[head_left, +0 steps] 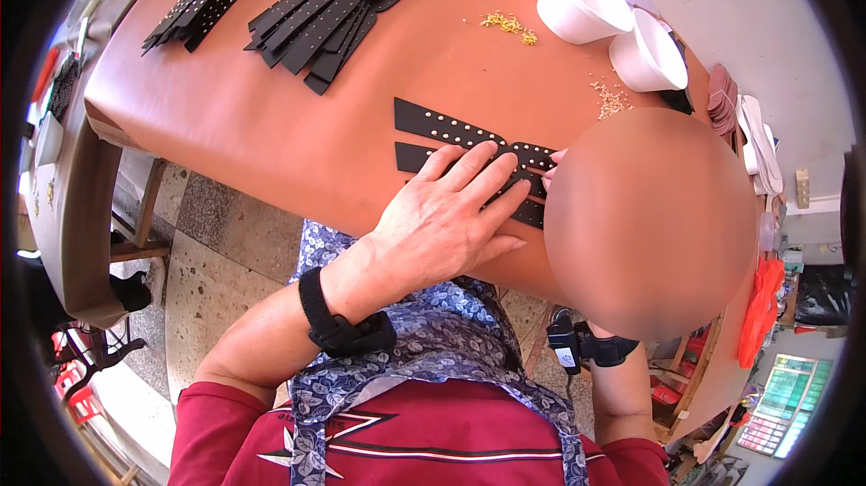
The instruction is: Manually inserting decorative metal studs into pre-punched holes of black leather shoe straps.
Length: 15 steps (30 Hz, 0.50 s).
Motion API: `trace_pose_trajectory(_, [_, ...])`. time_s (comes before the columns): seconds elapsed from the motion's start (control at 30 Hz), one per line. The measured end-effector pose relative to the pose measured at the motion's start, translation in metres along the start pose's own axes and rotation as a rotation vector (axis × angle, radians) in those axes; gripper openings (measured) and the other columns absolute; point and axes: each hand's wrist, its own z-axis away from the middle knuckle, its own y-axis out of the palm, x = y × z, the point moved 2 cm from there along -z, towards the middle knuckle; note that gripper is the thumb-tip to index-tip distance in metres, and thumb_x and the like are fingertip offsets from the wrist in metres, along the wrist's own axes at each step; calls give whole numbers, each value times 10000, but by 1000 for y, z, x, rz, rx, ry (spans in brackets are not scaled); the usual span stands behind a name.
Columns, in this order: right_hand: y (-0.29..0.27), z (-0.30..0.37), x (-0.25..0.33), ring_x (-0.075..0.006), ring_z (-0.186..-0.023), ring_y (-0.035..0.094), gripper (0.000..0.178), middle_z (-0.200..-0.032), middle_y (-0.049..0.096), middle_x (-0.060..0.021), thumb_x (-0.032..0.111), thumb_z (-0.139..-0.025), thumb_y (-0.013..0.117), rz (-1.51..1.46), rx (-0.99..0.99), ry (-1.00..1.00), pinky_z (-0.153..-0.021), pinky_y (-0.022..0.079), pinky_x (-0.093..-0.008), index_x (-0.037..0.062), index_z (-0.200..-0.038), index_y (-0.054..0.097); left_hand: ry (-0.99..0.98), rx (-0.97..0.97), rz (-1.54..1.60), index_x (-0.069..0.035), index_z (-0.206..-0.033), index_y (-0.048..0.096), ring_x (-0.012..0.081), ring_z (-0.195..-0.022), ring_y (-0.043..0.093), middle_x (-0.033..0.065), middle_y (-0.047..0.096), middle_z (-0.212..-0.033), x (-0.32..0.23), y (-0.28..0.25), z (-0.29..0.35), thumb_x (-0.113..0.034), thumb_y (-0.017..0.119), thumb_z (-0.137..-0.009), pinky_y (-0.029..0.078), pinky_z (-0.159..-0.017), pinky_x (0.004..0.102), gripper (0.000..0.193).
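Note:
My left hand (442,211) lies flat with its fingers spread, over a black strap piece (437,123) on the table. The piece splits into strips at its left end, narrows at the middle and carries rows of small round studs. My fingers cover part of its lower strip. Just right of them, a few fingertips of my right hand (555,166) touch the piece's right part. A blurred round patch hides the rest of that hand, so I cannot tell what it holds. Small gold studs (613,100) lie scattered beyond the piece, at the right.
Two white tubs (582,1) stand at the far right of the brown tabletop (225,125). Yellow-gold bits (510,26) lie left of them. Stacks of studded black pieces (338,13) sit at the far left. Pinkish-brown pieces (722,100) are piled at the right edge.

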Motion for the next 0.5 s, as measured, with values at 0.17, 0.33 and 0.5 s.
trace_pose_trajectory(0.17, [0, 1, -2, -318, -965, 656, 103, -1091, 638, -139, -37, -869, 678, -34, -37, -5, -825, 543, -407, -24, -960, 634, 3, -8, -6, -135, -1306, 637, 294, -1344, 489, 105, 541, -1396, -1, 0, 0, -437, 753, -834, 403, -1082, 471, 573])
trace_pose_trajectory(0.33, [1, -1, -1, -319, -965, 655, 107, -1088, 640, -138, -34, -864, 680, 13, -16, -28, -820, 543, -405, -20, -961, 637, 2, -7, -6, -134, -1301, 638, 294, -1344, 489, 104, 543, -1388, 0, 0, 0, -442, 754, -831, 403, -1082, 470, 574])
trace_pose_trajectory(0.5, [2, 2, -4, -316, -972, 655, 106, -1091, 639, -139, -31, -869, 679, 16, -9, -44, -823, 543, -400, -20, -965, 635, 3, -3, 2, -131, -1303, 636, 297, -1341, 490, 107, 542, -1389, 0, 1, 0, -445, 750, -832, 401, -1083, 470, 577])
